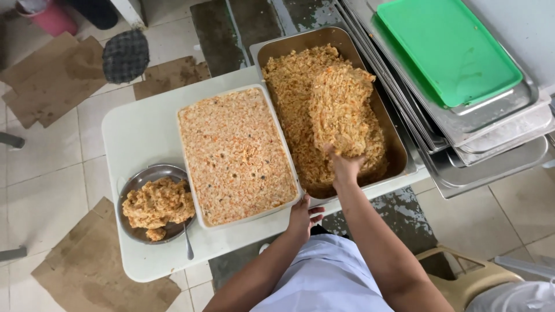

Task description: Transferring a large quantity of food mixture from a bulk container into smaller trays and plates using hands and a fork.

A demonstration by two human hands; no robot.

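My right hand reaches into a deep metal pan of orange minced mixture and lifts a large slab of that mixture on its fingers. My left hand grips the near right corner of a white rectangular tray, which is filled level with the same mixture. Both containers sit side by side on a white table.
A round metal bowl with lumps of mixture and a spoon sits at the table's left front. Stacked metal trays topped by a green tray stand at right. Cardboard sheets lie on the tiled floor. A beige chair is at lower right.
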